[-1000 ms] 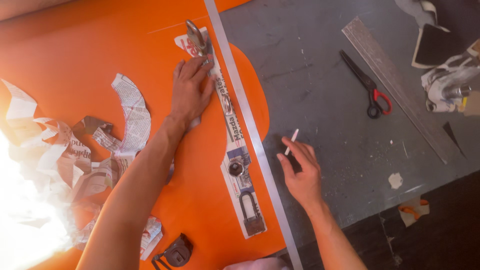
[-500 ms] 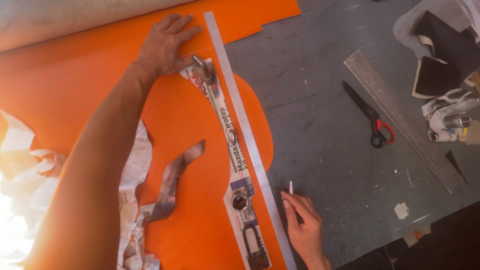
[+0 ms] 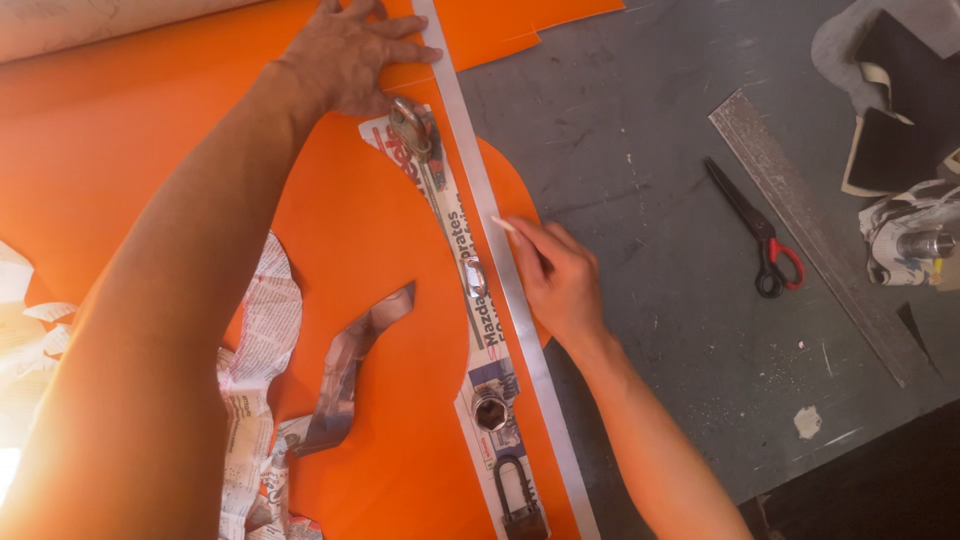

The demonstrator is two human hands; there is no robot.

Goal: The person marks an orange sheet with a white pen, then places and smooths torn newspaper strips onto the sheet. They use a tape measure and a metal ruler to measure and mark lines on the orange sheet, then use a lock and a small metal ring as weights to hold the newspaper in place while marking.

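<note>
My left hand lies flat, fingers spread, pressing the top end of the long metal straightedge at about twelve o'clock on the orange sheet. My right hand pinches a small white piece of chalk with its tip touching the right edge of the straightedge, roughly halfway along its length.

The straightedge runs from twelve o'clock down to about six o'clock, just beside a narrow newspaper pattern strip that lies on the sheet. Small metal weights and a padlock hold that strip down.

As I judge it, the set-up is done: pattern laid, weighted, rule aligned. I cannot see a chalk line on the sheet, so I cannot tell how much of the marking is made; from the chalk's place, the lower half towards six o'clock appears left to do.

At eight o'clock lie loose newspaper scraps. On the grey table, at three o'clock and well apart from my hands, rest scissors with red handles and a second ruler, both untouched.
</note>
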